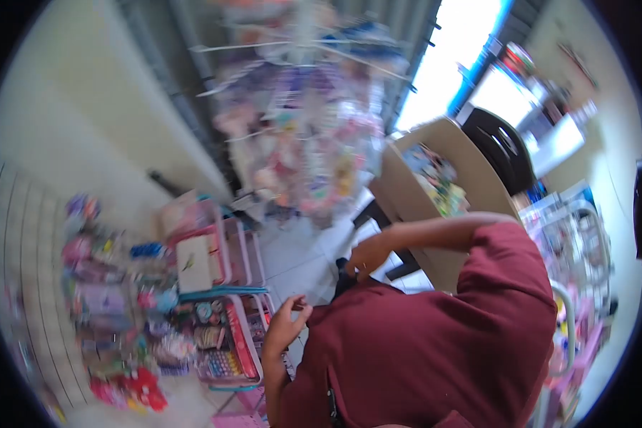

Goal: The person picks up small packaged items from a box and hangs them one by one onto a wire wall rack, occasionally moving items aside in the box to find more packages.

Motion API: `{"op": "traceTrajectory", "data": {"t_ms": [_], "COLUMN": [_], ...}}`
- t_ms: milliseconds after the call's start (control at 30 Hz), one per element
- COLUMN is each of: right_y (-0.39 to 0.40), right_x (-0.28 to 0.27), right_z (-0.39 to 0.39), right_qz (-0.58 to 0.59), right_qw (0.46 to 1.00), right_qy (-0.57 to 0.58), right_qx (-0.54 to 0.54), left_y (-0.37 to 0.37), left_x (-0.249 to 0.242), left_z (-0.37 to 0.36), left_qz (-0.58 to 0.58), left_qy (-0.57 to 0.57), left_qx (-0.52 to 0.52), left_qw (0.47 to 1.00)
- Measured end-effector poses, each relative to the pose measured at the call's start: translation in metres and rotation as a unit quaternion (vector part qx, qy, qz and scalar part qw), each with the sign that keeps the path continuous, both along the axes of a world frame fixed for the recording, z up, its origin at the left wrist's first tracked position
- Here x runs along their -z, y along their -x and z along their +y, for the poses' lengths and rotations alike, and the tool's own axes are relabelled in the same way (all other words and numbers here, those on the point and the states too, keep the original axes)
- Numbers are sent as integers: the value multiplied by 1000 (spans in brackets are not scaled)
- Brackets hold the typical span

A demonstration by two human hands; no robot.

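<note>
My left hand (287,328) is at the left side of the maroon shirt (421,342), beside a rack of baskets. Its fingers are apart and slightly bent, with nothing visible in them. My right hand (369,255) hangs in front of the body near the waist, its fingers pointing down near something black (344,279). Blur hides its fingertips and whether they grip anything. A large open cardboard box (488,178) with colourful packets (446,192) inside stands just beyond my right forearm.
A blurred hanging rack of packaged goods (307,135) is ahead. Pink-edged baskets (244,342) and shelved small items (121,307) are at left. A black chair (503,150) stands behind the box. White wire racks (578,235) are at right, above white floor tiles (289,250).
</note>
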State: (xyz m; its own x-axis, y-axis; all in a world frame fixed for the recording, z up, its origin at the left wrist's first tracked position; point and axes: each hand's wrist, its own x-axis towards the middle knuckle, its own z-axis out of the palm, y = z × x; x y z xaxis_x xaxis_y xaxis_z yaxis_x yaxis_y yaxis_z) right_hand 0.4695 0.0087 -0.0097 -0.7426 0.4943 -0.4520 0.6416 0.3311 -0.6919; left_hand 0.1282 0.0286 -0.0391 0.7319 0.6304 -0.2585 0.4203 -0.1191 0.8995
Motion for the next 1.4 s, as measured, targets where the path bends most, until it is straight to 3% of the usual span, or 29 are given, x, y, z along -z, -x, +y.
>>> {"op": "traceTrajectory", "data": {"t_ms": [67, 133, 200, 333, 367, 400, 467, 500, 533, 567, 600, 667, 767, 833, 967, 1067, 1167, 1267, 1333, 1400], "right_y": [-58, -109, -174, -288, -304, -325, -352, -360, -366, -359, -356, -333, -299, -288, -302, -321, -336, -342, -348, -347], "right_x": [-12, -72, -86, -99, -95, -70, -17, 24, 58, 72, 97, 110, 107, 100, 94, 103, 82, 27, 12, -28], "right_z": [-13, -25, -46, -90, -102, -117, -146, -167, -186, -198, -223, -248, -277, -288, -280, -281, -273, -241, -231, -211], "right_qz": [54, 15, 38, -100, -140, -163, -279, -301, -323, -333, -319, -321, -286, -236, -195, -227, -276, -331, -303, -214], "right_qw": [986, 961, 957, 924, 883, 886, 900, 900, 898, 888, 910, 922, 917, 905, 914, 920, 912, 882, 870, 907], "right_qy": [99, 156, 79, 86, 146, 113, 98, 122, 143, 208, 144, 122, 149, 135, 203, 218, 132, 153, 173, 73], "right_qx": [123, 228, 277, 360, 425, 418, 320, 292, 262, 238, 221, 182, 233, 326, 291, 235, 271, 300, 347, 354], "left_y": [-43, -87, -133, -253, -282, -307, -354, -373, -390, -401, -406, -415, -413, -415, -419, -421, -423, -427, -433, -444], "left_x": [-20, -28, -31, -46, -51, -56, -67, -70, -71, -69, -66, -57, -52, -51, -53, -55, -62, -65, -68, -76], "left_z": [11, 19, 23, 13, 8, 3, -7, -8, -6, -5, -3, 8, 13, 13, 10, 10, 9, 7, 4, -7], "left_qz": [17, 10, 18, -1, -49, -96, -120, -113, -120, -126, -121, -52, -23, -19, -19, -20, -15, -16, -23, -65], "left_qy": [21, 20, 29, -40, -114, -184, -213, -205, -281, -356, -351, -407, -366, -326, -311, -302, -295, -333, -371, -382], "left_qx": [53, 86, 137, 254, 279, 302, 341, 348, 361, 370, 374, 374, 397, 399, 392, 392, 391, 379, 368, 320], "left_qw": [998, 996, 990, 966, 952, 930, 908, 908, 881, 849, 850, 832, 841, 857, 866, 869, 871, 863, 853, 865]}}
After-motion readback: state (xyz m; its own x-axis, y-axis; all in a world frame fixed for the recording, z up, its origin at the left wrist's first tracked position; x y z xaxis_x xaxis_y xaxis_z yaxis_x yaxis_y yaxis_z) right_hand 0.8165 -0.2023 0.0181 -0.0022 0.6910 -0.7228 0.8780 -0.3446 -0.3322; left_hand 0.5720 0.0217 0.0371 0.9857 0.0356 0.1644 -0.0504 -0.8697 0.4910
